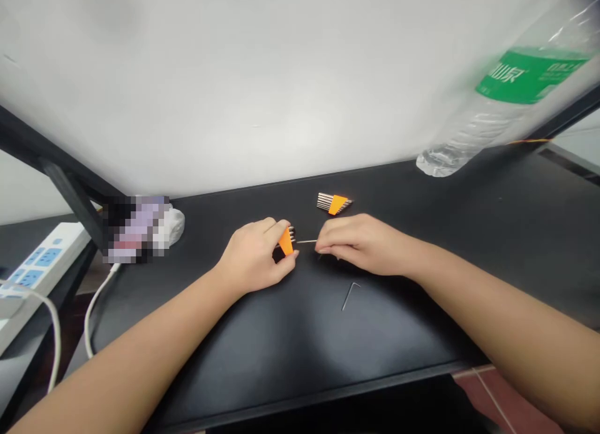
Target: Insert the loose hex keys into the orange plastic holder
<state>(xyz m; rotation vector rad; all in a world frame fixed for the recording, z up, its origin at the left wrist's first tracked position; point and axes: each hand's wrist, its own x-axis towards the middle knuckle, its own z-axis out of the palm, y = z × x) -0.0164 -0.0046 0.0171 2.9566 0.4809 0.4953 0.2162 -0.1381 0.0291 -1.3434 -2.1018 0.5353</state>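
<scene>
My left hand (257, 256) grips an orange hex key holder (285, 242) between thumb and fingers, with a few metal key ends showing at its right side. Pinched in my right hand (359, 243) is a thin hex key (307, 241), its tip pointing left, close to the holder; I cannot tell whether they touch. A loose L-shaped hex key (347, 296) lies on the black table below my right hand. Behind the hands rests a second orange holder (336, 204) filled with several hex keys.
A clear plastic bottle (529, 77) with a green label stands against the white wall at the back right. At the left are a power strip (40, 265), white cables (89, 318), a crumpled white item (174, 226) and a blurred-out object. The black table's (300, 365) front edge runs below my hands.
</scene>
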